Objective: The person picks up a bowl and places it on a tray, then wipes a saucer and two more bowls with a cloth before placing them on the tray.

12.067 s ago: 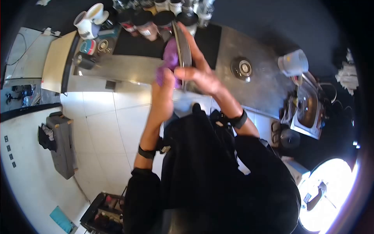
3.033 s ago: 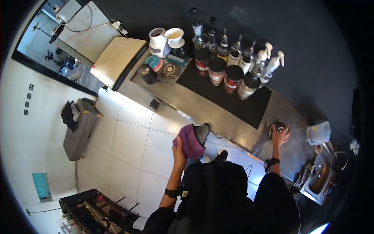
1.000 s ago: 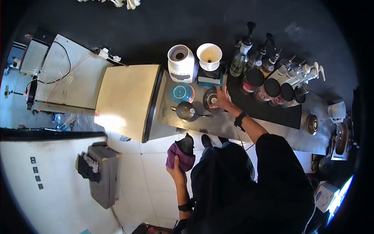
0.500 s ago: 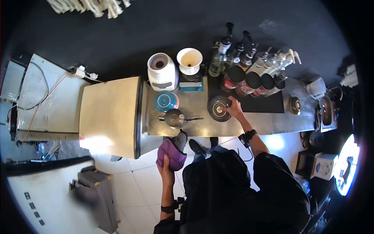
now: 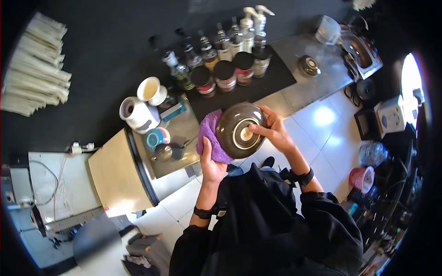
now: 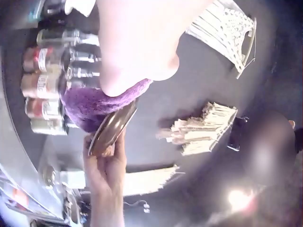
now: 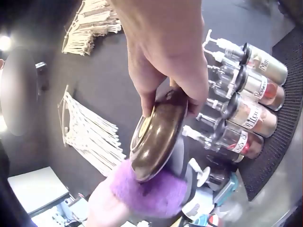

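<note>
A dark brown glazed bowl (image 5: 240,130) is held up in front of the body, its ringed base facing the head camera. My right hand (image 5: 277,133) pinches its right side, thumb on the base; the right wrist view shows this hand (image 7: 165,61) gripping the bowl (image 7: 158,135) edge-on. A purple cloth (image 5: 211,135) lies against the bowl's left side, gripped by my left hand (image 5: 212,166), thumb in front. In the left wrist view the cloth (image 6: 90,104) touches the bowl (image 6: 112,130) under my left hand (image 6: 137,52).
On the steel counter (image 5: 294,94) stand jars (image 5: 224,76) and pump bottles (image 5: 247,34) on a black mat, a white grinder (image 5: 139,115), a blue bowl (image 5: 156,139), a kettle (image 5: 164,152) and another dark dish (image 5: 309,66). The sink (image 5: 361,53) is at upper right.
The right hand has lifted the dark bowl off the counter and brought it against the purple cloth. The left hand has risen with the cloth. The head view has turned.
</note>
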Available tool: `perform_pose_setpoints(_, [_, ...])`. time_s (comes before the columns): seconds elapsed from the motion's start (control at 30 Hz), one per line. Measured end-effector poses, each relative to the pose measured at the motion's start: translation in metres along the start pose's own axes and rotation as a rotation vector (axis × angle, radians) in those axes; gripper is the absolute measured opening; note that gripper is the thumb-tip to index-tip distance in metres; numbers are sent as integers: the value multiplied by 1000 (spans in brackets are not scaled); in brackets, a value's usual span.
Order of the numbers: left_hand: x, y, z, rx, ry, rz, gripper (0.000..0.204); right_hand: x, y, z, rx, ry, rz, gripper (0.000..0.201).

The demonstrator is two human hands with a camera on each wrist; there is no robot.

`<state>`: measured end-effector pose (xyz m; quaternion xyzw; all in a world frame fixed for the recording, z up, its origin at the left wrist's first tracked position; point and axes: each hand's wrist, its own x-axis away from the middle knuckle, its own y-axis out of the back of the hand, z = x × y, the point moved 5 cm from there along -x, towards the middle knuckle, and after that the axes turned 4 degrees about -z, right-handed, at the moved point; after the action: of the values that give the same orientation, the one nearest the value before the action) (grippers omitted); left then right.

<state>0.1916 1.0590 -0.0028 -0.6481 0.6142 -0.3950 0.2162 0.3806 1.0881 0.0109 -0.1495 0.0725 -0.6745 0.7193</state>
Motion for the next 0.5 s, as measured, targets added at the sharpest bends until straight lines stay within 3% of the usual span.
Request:
perform_pose_setpoints(0.07, [4,-53,26,115,134,213,53,21,20,16,-80,89,-139,64])
perform_pose_setpoints(0.1, [4,-69,46,107,159,233,53,30,32,17,-79,119,-186,69])
perform_pose_setpoints(0.17, [9,-94,86,-168,162,168,59,54,60,27,265,202,-349,70])
perform_pose_setpoints(0.2, [13,-115,106,-209,74,216,58,64,74,31,216,227,-353,69])
perform_pose_setpoints(0.3, [27,-150,175,-448,36,395,62,94,118,38,59,311,-323,66])
perform_pose_setpoints(0.33, [38,-187,179,-509,7,488,65,104,131,51,-71,241,-332,67])
perform_pose_setpoints(0.37, [40,-183,204,-521,53,530,66,113,146,54,-66,251,-352,67])
perform_pose_setpoints(0.43, [44,-199,233,-672,-43,643,63,129,177,61,-51,309,-417,69])
perform_pose_setpoints(0.47, [39,-182,266,-766,-205,772,49,134,193,66,-46,321,-426,69])
perform_pose_setpoints(0.5, [39,-192,275,-764,-202,784,49,140,206,70,-52,320,-408,81])
